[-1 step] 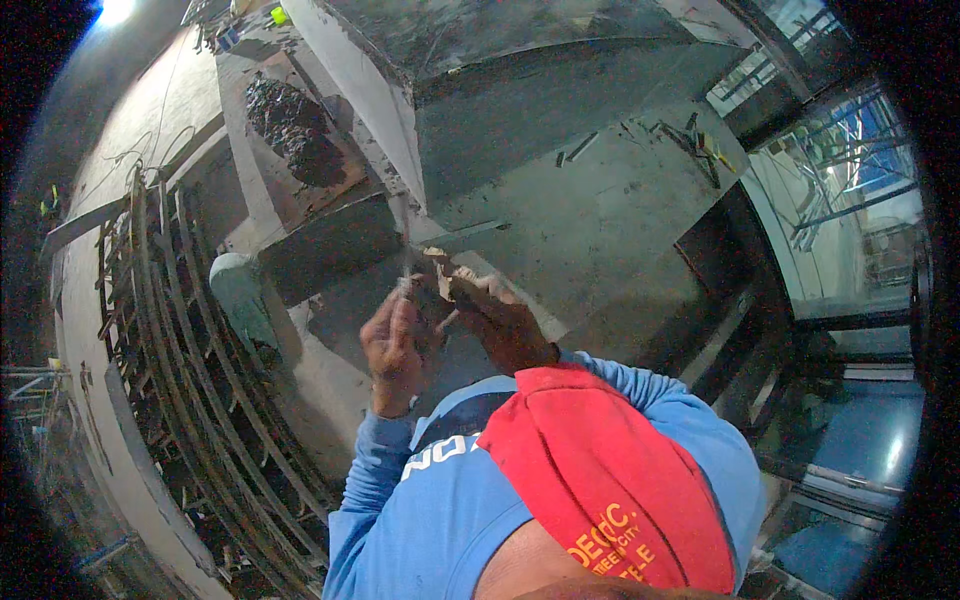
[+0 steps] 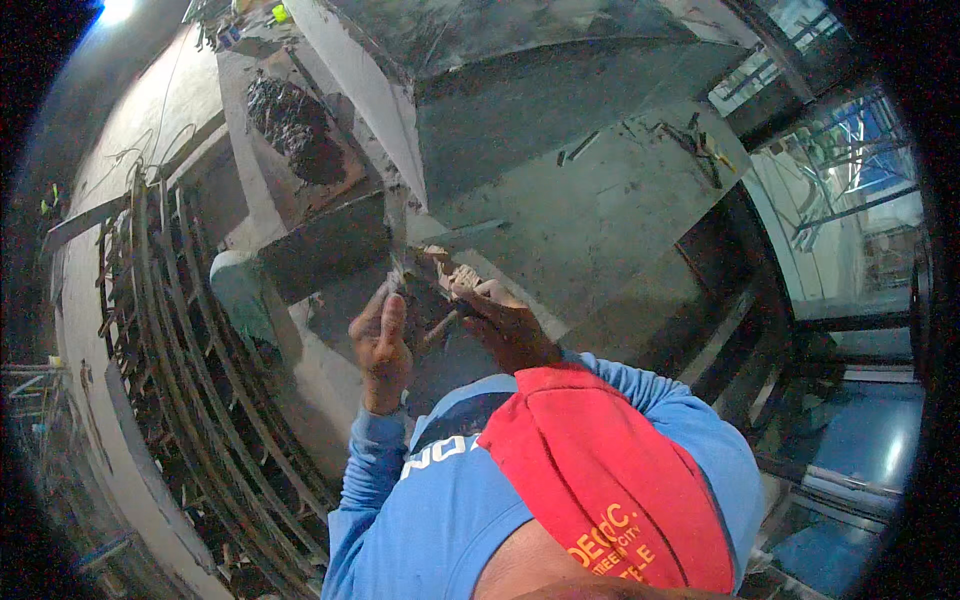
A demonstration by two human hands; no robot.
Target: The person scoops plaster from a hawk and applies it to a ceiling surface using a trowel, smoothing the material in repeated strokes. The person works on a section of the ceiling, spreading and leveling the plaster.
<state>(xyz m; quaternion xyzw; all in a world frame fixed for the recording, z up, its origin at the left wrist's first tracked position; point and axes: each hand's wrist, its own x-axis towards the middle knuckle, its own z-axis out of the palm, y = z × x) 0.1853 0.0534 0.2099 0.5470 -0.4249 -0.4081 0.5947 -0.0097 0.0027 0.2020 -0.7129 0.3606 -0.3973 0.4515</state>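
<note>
My left hand (image 2: 381, 345) is closed, thumb up, round the lower end of a narrow greyish strip (image 2: 397, 235) that points away from me. My right hand (image 2: 512, 332), just to its right, is closed on a tool with a stick-like handle (image 2: 440, 328); its working end is too dark to make out. Crumbly beige material (image 2: 463, 279) sits at the right fingertips, and a smaller beige lump (image 2: 435, 251) shows just beyond. Both hands are close together in front of my chest, and the space between them is shadowed.
A dark heap of wet mix (image 2: 292, 130) lies on a board at the upper left. Long curved metal bars (image 2: 185, 330) run down the left side. A rounded greenish object (image 2: 240, 290) stands beside them. Loose tools (image 2: 700, 150) lie on the grey slab (image 2: 590, 220) at the right.
My left hand has shifted slightly left and turned, so its thumb now stands up. The narrow strip has moved left with it. The right hand has lowered a little, showing more beige material.
</note>
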